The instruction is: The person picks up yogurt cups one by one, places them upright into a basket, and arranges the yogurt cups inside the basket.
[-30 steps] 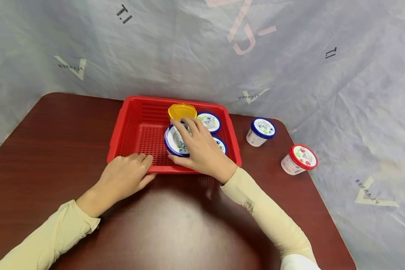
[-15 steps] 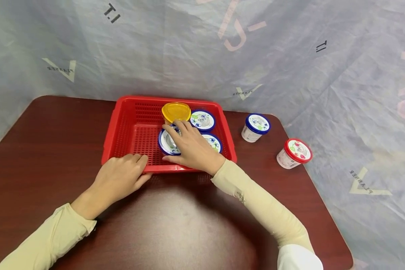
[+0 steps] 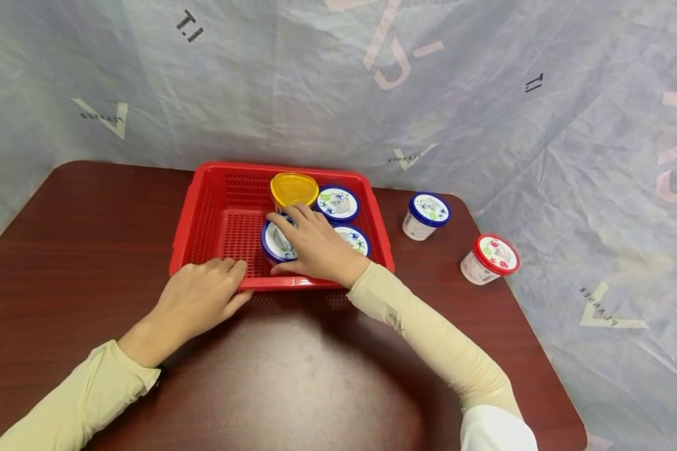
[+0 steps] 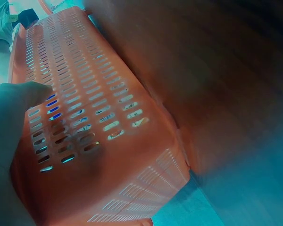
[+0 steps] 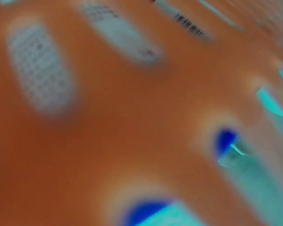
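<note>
A red plastic basket (image 3: 203, 219) stands on the table. My left hand (image 3: 200, 300) grips its front rim, thumb on the outer wall; in the left wrist view the thumb (image 4: 35, 94) lies against the slotted side. My right hand (image 3: 318, 250) reaches into the basket and holds a blue-lidded tub (image 3: 276, 241), fingers across the lid and thumb at the near side. That hand partly covers the tub. Beside it in the basket are a yellow-lidded tub (image 3: 294, 189) and two more blue-lidded tubs, one behind (image 3: 337, 203) and one partly under my wrist (image 3: 354, 239).
To the right of the basket, another blue-lidded tub (image 3: 425, 216) and a red-lidded tub (image 3: 489, 259) stand on the brown table (image 3: 293, 369). A grey sheet (image 3: 316, 81) hangs behind the table. The right wrist view shows only the slotted basket wall (image 5: 108, 117) close up.
The tub in my right hand has gone lower into the basket, in front of the yellow-lidded one. My left hand keeps its grip on the rim. The head view has shifted slightly.
</note>
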Tool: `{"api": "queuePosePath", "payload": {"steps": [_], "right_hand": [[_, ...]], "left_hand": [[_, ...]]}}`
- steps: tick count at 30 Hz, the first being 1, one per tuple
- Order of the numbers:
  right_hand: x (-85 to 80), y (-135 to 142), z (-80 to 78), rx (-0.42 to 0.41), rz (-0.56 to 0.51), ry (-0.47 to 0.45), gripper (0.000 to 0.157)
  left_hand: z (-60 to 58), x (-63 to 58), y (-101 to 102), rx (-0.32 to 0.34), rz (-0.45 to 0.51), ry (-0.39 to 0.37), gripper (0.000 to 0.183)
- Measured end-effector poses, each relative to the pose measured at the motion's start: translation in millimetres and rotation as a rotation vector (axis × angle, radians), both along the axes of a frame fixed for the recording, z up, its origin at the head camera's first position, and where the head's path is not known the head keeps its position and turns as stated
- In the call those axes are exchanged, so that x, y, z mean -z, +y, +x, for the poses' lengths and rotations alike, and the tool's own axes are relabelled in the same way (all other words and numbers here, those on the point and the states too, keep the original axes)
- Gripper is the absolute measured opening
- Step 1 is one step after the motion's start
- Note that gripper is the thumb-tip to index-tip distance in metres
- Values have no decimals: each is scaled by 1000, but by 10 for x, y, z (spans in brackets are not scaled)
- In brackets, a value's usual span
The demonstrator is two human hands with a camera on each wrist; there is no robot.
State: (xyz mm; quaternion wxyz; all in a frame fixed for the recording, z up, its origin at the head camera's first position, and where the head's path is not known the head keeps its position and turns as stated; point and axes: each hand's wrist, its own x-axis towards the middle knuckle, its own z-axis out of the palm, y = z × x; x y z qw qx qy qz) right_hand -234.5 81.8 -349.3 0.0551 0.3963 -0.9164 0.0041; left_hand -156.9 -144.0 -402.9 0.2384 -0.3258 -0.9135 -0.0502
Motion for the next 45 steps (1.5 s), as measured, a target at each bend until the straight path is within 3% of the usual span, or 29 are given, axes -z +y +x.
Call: {"api": "queuePosePath", "payload": {"steps": [14, 21, 27, 37, 45], "right_hand": [[31, 60, 33, 15, 54, 13, 98], [0, 126, 67, -14, -35, 47, 88], [-56, 237, 186, 2, -60, 64, 80], [-268, 549, 369, 50, -146, 130, 83], [-348, 846, 459, 110, -230, 143, 84]], "left_hand": [[11, 31, 44, 10, 6, 2, 46], [3, 39, 60, 18, 19, 8, 45], [-3, 37, 68, 13, 19, 2, 44], [-9, 31, 61, 2, 15, -13, 43], [3, 0, 18, -21, 5, -32, 44]]}}
